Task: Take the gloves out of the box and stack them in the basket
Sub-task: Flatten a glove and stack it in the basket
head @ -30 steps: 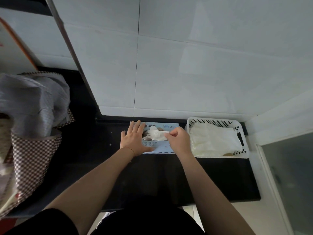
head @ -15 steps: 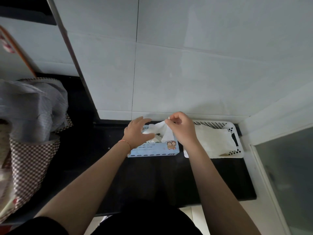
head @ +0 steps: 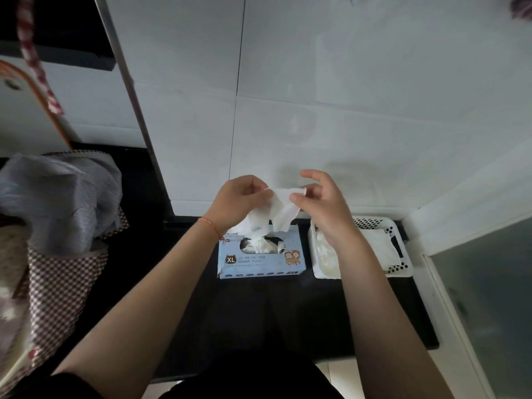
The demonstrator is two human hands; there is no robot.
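A pale blue cardboard glove box [head: 260,259] sits on the black bench [head: 302,315], against the tiled wall. Just right of it stands a white perforated plastic basket [head: 400,267] holding stacked white gloves [head: 377,244]. A checked fabric bag [head: 54,272] lies far left.

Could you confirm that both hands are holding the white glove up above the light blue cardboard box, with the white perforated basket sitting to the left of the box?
Not quite: the head view shows the white perforated plastic basket to the right of the light blue cardboard box, not the left. The rest stands: the left hand and right hand hold the thin white glove above the box.
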